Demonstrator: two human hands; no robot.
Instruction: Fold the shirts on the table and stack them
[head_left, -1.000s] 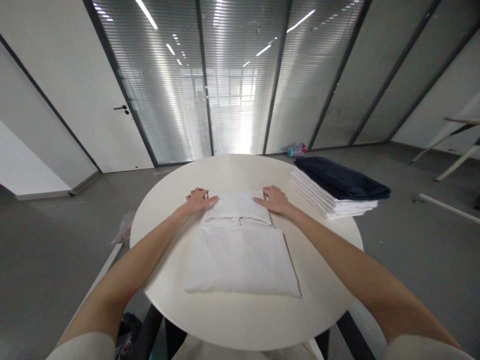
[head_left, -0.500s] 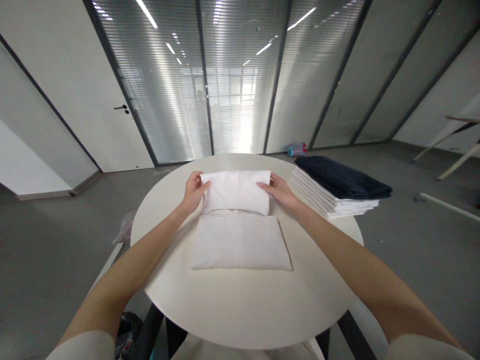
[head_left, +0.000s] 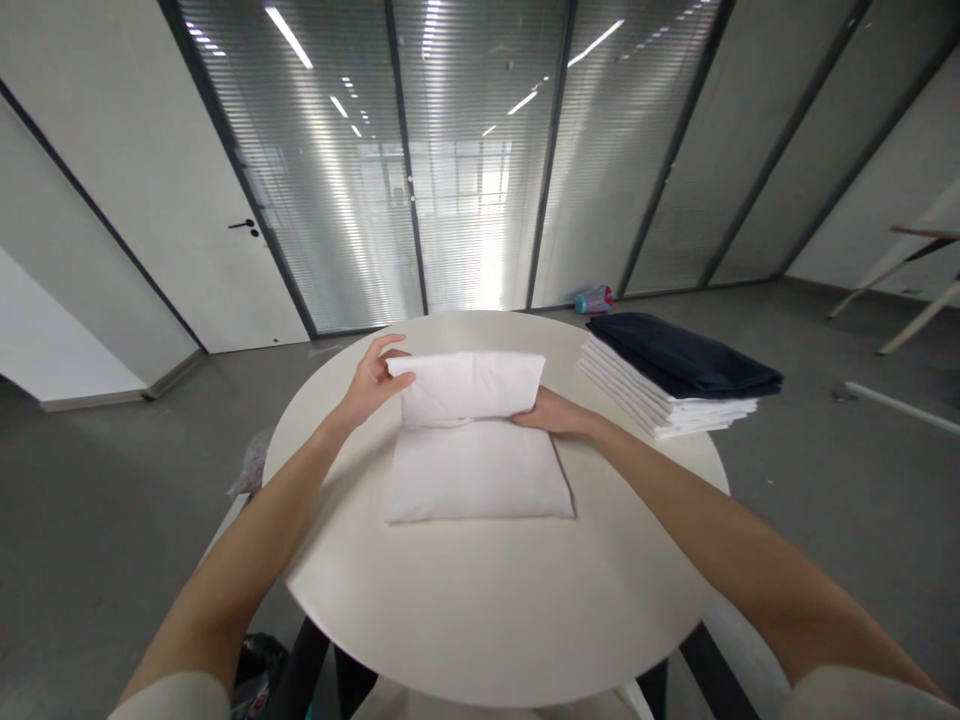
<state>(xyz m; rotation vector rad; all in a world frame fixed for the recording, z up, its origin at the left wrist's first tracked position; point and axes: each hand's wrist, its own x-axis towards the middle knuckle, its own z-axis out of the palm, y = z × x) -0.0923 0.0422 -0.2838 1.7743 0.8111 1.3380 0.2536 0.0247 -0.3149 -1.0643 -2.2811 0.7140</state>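
Note:
A white folded cloth [head_left: 480, 470] lies on the round white table [head_left: 480, 610], its far part folded over into a raised flap. My left hand [head_left: 373, 378] pinches the flap's far left corner between thumb and fingers. At the flap's right side is my right hand [head_left: 551, 410], with the thumb along the near edge and its fingers partly hidden by the cloth; it grips that side.
A stack of folded white cloths [head_left: 637, 395] with a dark navy cloth [head_left: 682, 355] on top sits at the table's right edge. Beyond the table are glass panels and a blue and red object [head_left: 594, 300] on the floor.
My right hand has slid down from the flap's far right corner to its near right side. My left hand has shifted slightly left, and the cloth's near edge has moved a little away from me.

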